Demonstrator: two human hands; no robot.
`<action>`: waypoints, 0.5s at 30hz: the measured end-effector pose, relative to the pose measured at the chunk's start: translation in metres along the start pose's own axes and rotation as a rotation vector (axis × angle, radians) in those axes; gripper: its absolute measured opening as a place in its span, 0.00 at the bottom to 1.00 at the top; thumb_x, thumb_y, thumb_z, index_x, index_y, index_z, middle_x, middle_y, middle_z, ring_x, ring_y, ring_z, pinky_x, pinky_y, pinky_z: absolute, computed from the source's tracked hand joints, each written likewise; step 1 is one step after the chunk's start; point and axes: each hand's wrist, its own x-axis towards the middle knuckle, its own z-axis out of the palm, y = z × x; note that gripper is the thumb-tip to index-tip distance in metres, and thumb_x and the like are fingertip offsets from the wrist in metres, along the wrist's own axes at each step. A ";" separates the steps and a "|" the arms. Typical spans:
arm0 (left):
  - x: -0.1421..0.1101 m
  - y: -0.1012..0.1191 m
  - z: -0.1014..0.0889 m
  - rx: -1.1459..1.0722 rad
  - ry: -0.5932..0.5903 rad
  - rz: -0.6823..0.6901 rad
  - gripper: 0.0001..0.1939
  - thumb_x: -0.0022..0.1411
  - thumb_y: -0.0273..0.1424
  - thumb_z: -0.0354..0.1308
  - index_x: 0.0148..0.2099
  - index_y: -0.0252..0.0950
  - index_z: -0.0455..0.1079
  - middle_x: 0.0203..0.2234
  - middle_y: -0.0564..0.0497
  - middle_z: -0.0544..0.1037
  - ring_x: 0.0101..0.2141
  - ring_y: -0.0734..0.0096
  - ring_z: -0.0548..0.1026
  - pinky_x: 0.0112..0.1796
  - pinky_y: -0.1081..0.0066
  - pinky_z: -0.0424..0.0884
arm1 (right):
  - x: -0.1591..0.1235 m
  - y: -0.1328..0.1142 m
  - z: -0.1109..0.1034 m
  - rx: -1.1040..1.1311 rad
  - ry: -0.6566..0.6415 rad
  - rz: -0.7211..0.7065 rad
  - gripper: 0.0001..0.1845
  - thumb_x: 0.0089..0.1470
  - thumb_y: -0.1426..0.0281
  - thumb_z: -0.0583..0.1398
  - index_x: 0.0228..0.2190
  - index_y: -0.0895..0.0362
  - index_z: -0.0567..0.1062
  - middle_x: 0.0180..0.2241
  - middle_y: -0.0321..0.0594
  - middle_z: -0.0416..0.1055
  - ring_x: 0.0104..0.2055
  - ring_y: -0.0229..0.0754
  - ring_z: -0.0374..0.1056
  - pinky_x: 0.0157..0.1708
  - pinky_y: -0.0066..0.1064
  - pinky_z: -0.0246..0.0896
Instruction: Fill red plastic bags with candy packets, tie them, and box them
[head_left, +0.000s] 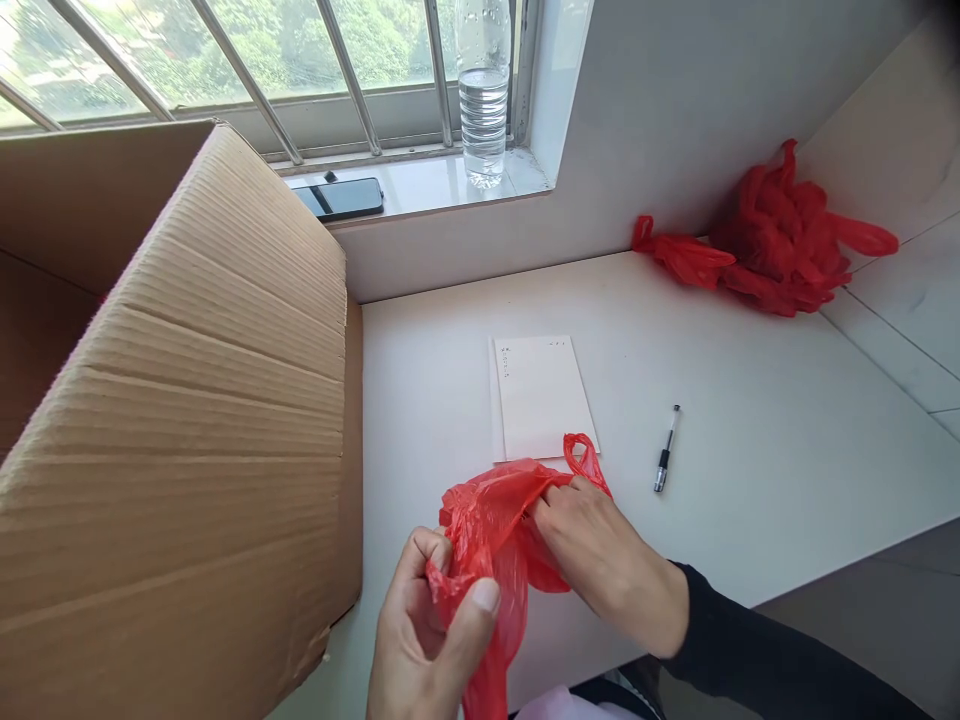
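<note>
A thin red plastic bag (499, 520) is spread between my two hands above the front of the white table. My left hand (435, 625) grips its left edge, the thumb and curled fingers closed on the film. My right hand (592, 545) is at the bag's mouth, its fingers partly hidden by the red film and bent around the edge. One looped handle stands up beyond my right knuckles. Just behind the bag lies a white notepad (544, 395) with small handwriting at its top. Whether anything is inside the bag cannot be seen.
A large open cardboard box (247, 400) fills the left side. A pen (666, 450) lies right of the notepad. Crumpled red bags (787, 240) are heaped at the back right corner. On the windowsill are a phone (349, 198) and a water bottle (484, 110).
</note>
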 end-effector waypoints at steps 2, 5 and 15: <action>-0.001 -0.003 0.004 0.012 0.031 0.004 0.24 0.51 0.41 0.73 0.34 0.42 0.58 0.25 0.59 0.66 0.23 0.77 0.63 0.24 0.77 0.62 | 0.005 0.002 0.001 0.021 -0.026 -0.004 0.13 0.54 0.84 0.55 0.28 0.55 0.70 0.27 0.38 0.70 0.27 0.42 0.65 0.31 0.36 0.57; 0.000 -0.005 0.004 -0.047 0.068 -0.019 0.23 0.52 0.41 0.73 0.43 0.46 0.63 0.26 0.59 0.72 0.23 0.76 0.68 0.25 0.77 0.66 | 0.009 0.004 -0.001 0.025 -0.073 -0.008 0.12 0.58 0.82 0.54 0.30 0.55 0.71 0.28 0.39 0.71 0.29 0.43 0.66 0.32 0.37 0.58; -0.005 0.003 0.002 -0.013 0.131 -0.067 0.39 0.45 0.47 0.76 0.57 0.46 0.68 0.28 0.55 0.81 0.22 0.74 0.73 0.26 0.76 0.72 | 0.005 0.006 -0.008 -0.132 -0.216 0.113 0.16 0.48 0.89 0.53 0.28 0.57 0.69 0.25 0.39 0.68 0.27 0.43 0.61 0.37 0.41 0.56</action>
